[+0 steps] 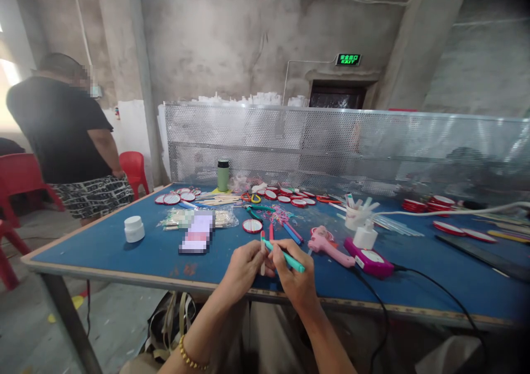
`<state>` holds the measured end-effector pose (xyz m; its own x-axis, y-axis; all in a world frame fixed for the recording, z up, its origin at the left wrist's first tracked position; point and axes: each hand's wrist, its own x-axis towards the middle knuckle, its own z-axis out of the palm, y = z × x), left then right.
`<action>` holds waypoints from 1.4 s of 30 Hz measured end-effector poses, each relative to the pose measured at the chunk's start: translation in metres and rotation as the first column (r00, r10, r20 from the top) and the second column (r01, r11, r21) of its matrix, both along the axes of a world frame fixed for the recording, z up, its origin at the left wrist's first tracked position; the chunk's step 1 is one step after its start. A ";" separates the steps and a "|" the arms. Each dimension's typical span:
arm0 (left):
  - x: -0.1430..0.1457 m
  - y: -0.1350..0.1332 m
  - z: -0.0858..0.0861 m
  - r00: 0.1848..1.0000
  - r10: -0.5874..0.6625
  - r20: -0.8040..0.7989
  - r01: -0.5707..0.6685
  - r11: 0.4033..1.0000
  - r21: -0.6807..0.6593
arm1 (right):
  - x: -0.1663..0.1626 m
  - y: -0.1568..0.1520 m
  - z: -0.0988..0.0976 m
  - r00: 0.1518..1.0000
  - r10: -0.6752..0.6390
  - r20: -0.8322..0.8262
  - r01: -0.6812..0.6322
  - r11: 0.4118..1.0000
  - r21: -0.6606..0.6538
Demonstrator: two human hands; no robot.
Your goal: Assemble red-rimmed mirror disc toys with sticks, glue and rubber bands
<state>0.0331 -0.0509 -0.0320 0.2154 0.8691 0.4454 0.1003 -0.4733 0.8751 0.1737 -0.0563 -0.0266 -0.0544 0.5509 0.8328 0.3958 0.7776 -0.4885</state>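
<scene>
My left hand grips a flat wooden craft stick upright near the table's front edge. The stick's top end is red. My right hand is closed around a green marker, whose tip end meets the stick just below the red part. Beyond my hands lie a red marker, a blue marker and a round red-rimmed disc. To the right of my right hand rests a pink glue gun. My fingertips partly cover the stick.
On the blue table are a phone, a white jar, a green bottle, a white bottle and a purple box with a cable. A perforated metal screen lines the back. A person stands left.
</scene>
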 end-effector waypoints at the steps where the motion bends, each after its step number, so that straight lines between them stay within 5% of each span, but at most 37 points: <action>1: 0.000 0.000 0.000 1.000 0.005 -0.008 -0.005 1.000 0.005 | 0.000 0.000 0.000 1.000 0.001 0.004 -0.001 1.000 0.002; 42: 0.001 -0.004 0.006 1.000 -0.002 0.017 0.003 0.998 -0.055 | -0.001 -0.001 0.000 1.000 -0.012 0.012 0.012 1.000 -0.002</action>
<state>0.0344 -0.0554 -0.0260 0.2104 0.8918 0.4006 0.0839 -0.4247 0.9014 0.1732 -0.0573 -0.0269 -0.0577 0.5535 0.8308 0.4105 0.7718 -0.4857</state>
